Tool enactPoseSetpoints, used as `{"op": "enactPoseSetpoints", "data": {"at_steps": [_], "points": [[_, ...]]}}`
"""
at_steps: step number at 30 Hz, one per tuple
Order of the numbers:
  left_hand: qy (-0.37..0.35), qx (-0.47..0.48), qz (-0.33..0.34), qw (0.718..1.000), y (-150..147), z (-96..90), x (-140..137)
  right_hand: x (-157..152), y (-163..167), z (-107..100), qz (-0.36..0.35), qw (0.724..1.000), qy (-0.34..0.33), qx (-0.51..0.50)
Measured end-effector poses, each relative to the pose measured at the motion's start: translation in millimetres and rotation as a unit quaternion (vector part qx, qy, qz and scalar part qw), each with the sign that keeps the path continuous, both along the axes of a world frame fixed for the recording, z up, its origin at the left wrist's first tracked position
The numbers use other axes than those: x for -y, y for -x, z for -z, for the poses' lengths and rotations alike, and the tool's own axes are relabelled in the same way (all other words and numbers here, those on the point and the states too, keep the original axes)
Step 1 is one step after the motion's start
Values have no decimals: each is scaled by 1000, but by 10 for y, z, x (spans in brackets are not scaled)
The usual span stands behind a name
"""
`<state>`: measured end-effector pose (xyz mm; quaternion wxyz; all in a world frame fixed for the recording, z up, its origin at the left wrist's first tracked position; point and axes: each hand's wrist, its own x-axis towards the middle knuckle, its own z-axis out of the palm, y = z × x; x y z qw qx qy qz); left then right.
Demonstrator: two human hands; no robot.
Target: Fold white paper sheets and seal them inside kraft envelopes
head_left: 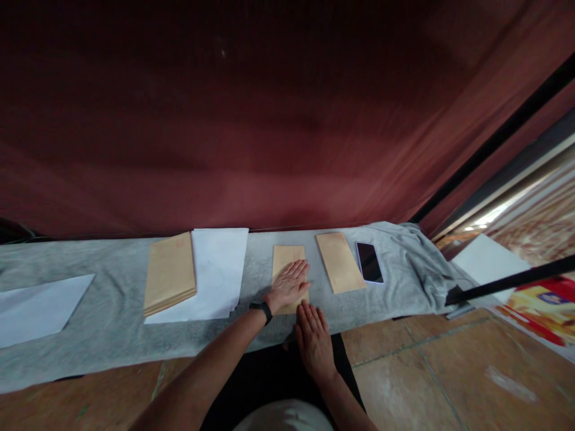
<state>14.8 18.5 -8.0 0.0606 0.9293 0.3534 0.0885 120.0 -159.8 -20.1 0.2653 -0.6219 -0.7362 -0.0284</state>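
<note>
A brown paper envelope lies upright on the grey cloth in front of me. My left hand, with a dark watch on its wrist, rests flat across the envelope, fingers straight and pointing to the right. Close to the envelope's lower right corner is my right hand, its fingers stretched out and its palm down. Neither hand grips anything. Part of the envelope is hidden under my left hand. Just to the right lies a second brown envelope, slightly tilted.
A phone lies right of the second envelope. To the left, a stack of brown envelopes partly covers white paper sheets. Another white sheet is at far left. Grey cloth covers the narrow surface, against a dark red panel.
</note>
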Motion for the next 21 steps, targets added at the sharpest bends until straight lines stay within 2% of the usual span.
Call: {"op": "enactPoseSetpoints", "data": {"at_steps": [7, 13, 21], "points": [[11, 26, 20, 999, 91, -48, 183, -3, -12, 43, -4, 1000, -4, 21], [9, 26, 40, 999, 185, -102, 327, 0, 13, 61, 10, 1000, -21, -5], [-3, 42, 54, 998, 300, -96, 558, 9, 7, 76, 6, 1000, -26, 14]]}}
